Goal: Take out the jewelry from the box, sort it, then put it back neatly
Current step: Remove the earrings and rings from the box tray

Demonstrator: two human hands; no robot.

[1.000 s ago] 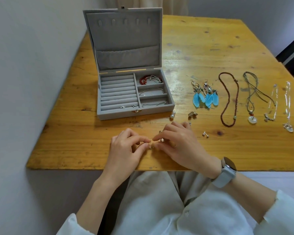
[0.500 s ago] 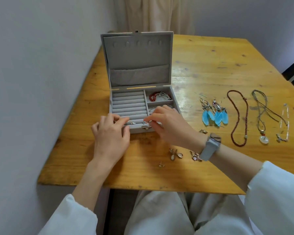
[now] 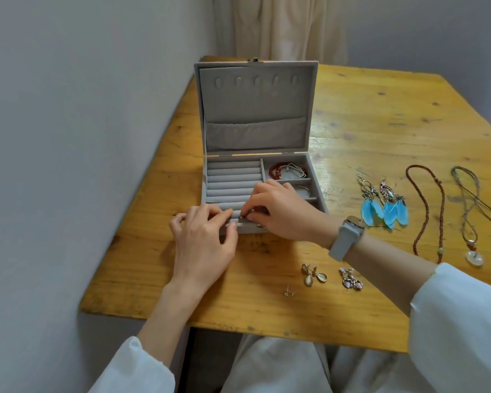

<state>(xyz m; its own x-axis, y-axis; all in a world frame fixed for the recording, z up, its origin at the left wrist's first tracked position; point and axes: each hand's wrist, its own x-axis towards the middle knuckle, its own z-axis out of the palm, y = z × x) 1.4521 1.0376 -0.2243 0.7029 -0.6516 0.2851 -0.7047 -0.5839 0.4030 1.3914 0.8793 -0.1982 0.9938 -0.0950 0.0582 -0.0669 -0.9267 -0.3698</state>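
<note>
1. Two hands work at the front edge of the grey jewelry box, which stands open on the wooden bench with its lid upright, toward 12 o'clock from the person.
2. The left hand rests against the box's front left corner, fingers bent over the nearest ring roll and thumb on the front wall.
3. The right hand reaches in over the front row, fingers curled and pinching a small dark item; what it is cannot be told. A grey watch sits on that wrist.
4. In the far right compartment lies a red bead bracelet with a pale cord. The compartment behind the right hand holds a thin silver bangle.
5. On the bench at 5 o'clock from the box: a pair of pale drop earrings, a silver cluster pair just beside them, and one small stud nearer the edge.
6. At 3 o'clock from the box: blue feather earrings, then a brown bead necklace, then a cord necklace with a pale pendant, each apart from the next.
</note>
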